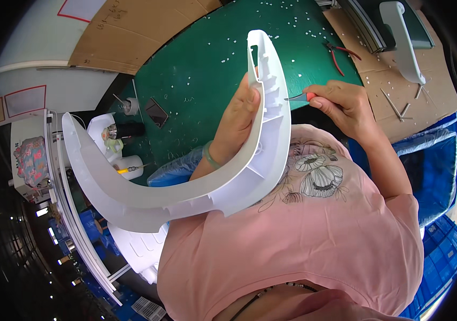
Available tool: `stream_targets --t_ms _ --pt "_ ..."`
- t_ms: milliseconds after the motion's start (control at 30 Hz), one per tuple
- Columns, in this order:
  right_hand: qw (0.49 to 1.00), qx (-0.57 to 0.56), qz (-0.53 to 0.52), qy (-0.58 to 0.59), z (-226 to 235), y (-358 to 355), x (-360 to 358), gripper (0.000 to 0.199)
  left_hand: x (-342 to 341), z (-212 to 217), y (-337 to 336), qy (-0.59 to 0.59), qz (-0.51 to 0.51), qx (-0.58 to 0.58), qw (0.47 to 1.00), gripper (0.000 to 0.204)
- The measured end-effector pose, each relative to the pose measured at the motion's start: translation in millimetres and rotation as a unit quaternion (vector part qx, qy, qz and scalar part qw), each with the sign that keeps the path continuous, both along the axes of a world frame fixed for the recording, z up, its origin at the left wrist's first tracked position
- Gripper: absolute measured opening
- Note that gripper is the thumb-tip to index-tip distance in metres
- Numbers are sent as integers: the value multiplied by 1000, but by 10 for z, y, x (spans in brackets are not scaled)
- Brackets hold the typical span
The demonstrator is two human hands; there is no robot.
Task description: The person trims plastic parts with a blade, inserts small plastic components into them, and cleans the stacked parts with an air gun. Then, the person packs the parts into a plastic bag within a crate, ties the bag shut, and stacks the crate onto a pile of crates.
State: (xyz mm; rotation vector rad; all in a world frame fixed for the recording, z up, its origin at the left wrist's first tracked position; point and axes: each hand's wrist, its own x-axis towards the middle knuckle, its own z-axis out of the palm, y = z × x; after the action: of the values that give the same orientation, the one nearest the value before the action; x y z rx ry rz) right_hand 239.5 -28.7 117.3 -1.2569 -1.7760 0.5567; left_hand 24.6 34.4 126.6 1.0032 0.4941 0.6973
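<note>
White plastic curve (196,199) held up, knife (297,97) at its rim

The curve is at mid-view, in front of the person's pink shirt (292,230) and over the green bench (196,64). Its ribbed limb stands nearly upright, long axis running 6 to 12 o'clock, the slotted tip pointing at 12; past the bend, the smooth limb sweeps round through 8 o'clock, its far end pointing toward 11. The left hand (239,117) is clamped on the ribbed limb, reaching up toward 1 o'clock, thumb against the inner rim (a green bangle (207,154) circles that wrist). The right hand (346,104), knuckles toward 12, is closed round the knife's red-orange handle, blade aimed at 9; its forearm slants up toward 11. Whether blade and rim touch, I cannot tell. Red-handled cutters (332,49) lie between 1 and 2 o'clock.
</note>
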Motion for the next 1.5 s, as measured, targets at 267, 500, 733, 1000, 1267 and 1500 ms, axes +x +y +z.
stream_targets --t_ms 267,500,733,1000,1267,1500 --pt "997 32 -40 57 -144 482 225 24 56 -40 -109 -14 -68 -45 997 64" --pt "961 -92 -89 245 -445 1029 316 34 67 -17 -37 18 -37 -10 999 72" --pt "956 -30 30 289 9 997 -155 37 -57 88 -47 -29 -82 -82 993 52" --pt "992 -97 60 53 259 569 -211 30 -440 20 8 81 4 0 997 39" --pt "998 4 52 -22 273 404 -377 19 -519 3 25 96 -6 60 994 45" --pt "1000 -15 22 -15 265 432 -375 21 -508 50 -14 86 -5 46 995 44"
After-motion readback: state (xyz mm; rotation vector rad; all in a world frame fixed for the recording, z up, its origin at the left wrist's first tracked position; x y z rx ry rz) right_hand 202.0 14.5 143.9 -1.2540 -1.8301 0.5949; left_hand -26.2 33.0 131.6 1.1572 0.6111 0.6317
